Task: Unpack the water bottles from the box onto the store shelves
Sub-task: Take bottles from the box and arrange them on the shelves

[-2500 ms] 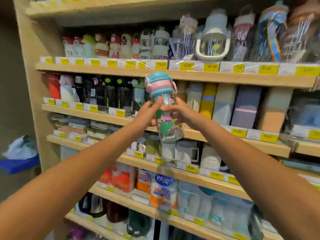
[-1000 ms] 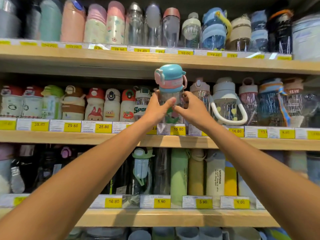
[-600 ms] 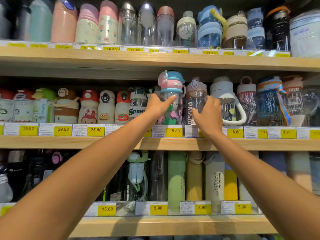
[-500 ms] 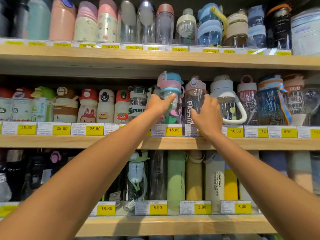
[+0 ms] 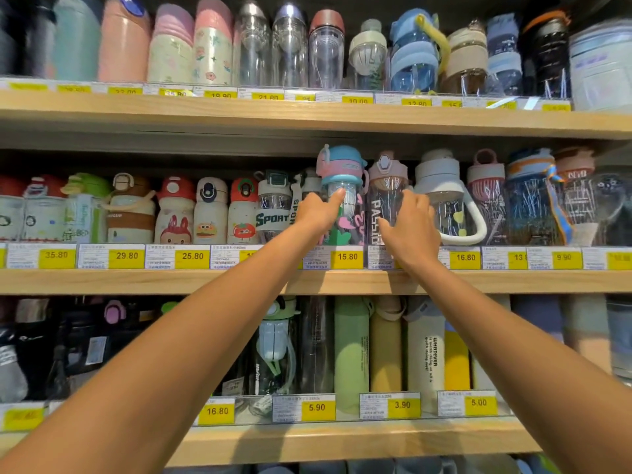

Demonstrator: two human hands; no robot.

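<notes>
Retail shop: wooden shelves (image 5: 136, 282) stocked with rows of bottles (image 5: 326, 49), yellow price tags (image 5: 192, 256) fitted along each near edge.

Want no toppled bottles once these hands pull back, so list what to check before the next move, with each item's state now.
1. Blue-and-pink-lidded bottle upright on the middle shelf: ok.
2. Its base fully seated on the shelf: cannot tell, the price tags hide it.
3. Left hand off that bottle: not ok, its fingers touch the clear body.
4. Right hand off the mauve-lidded bottle beside it: not ok, it rests against that bottle.
5. Gap between the two bottles: cannot tell, they stand very close.
</notes>
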